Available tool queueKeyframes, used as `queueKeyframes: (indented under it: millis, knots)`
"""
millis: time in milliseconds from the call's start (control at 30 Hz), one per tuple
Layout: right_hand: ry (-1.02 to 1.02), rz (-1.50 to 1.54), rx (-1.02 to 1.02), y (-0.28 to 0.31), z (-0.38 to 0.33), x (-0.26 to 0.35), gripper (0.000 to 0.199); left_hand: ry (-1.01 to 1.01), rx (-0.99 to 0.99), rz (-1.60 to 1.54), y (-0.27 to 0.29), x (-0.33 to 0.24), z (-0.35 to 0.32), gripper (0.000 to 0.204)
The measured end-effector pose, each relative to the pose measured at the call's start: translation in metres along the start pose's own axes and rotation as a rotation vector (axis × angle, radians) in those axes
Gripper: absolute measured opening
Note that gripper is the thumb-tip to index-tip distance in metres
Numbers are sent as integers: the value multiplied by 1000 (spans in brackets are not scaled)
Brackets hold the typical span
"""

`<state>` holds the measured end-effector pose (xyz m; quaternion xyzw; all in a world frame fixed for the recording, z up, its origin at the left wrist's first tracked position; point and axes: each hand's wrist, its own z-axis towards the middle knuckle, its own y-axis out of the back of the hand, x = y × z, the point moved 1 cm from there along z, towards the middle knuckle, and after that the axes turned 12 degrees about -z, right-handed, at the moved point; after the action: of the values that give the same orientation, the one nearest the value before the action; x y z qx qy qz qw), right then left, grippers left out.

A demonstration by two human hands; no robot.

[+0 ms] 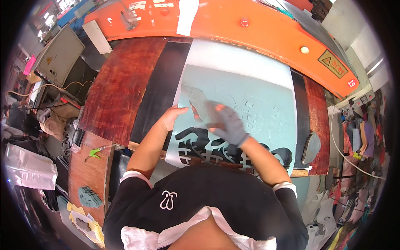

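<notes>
While both hands work over the near-left part of a pale green, flat, flexible sheet (233, 81), its own surface serves as landmark for all positions below. The sheet lies on the bed, on the wearer's side of a long orange machine beam (216, 21). Curved cut lines show across its middle and right; along its near edge is a row of openings with black surface (196, 139) visible through them.

Left hand (170, 118): bare, at the left edge of the sheet, thumb and finger directed toward a grey-green, curved, thin piece (195, 98) over the sheet's left part. Contact likely; cannot tell whether the fingertips pinch it. Right hand (231, 127): grey glove, fingertips uncovered, above the sheet's near middle. Fingers partly spread, motion-blurred; cannot tell whether anything is held between them.

Surroundings: a stack of grey, rounded flat pieces (311, 148) stands just beside the sheet's near-right side. Well to its left and nearer the wearer, a second stack of grey-green shaped pieces (89, 196) rests on a brown wooden board (89, 171), with a bright green-handled tool (95, 153) farther up that board.

Step in hand (judgement): separating a cut piece from the sheet. Next move would call for a sure edge grip on the curved piece, the surrounding sheet kept flat so that narrow strips between openings do not tear.
</notes>
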<state>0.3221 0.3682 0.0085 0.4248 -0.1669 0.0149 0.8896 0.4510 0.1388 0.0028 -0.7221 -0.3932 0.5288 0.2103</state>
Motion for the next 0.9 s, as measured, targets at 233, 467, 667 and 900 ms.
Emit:
queueKeyframes:
  millis: [233,467,667,900]
  knots:
    - [-403,380,242,-83,39,-13,38,-21,-158,101,15,12,-14,31]
    - [-1166,1096,-231,-58,87,-114,26,-179,-341,700,8,12,-25,41]
    - [-1090,1048,-180,-72,98,-104,23,-795,-547,1593,-24,-4,4,64]
    - [-1058,444,-273,-49,120,-141,30,-455,-617,1821,7,10,53,61]
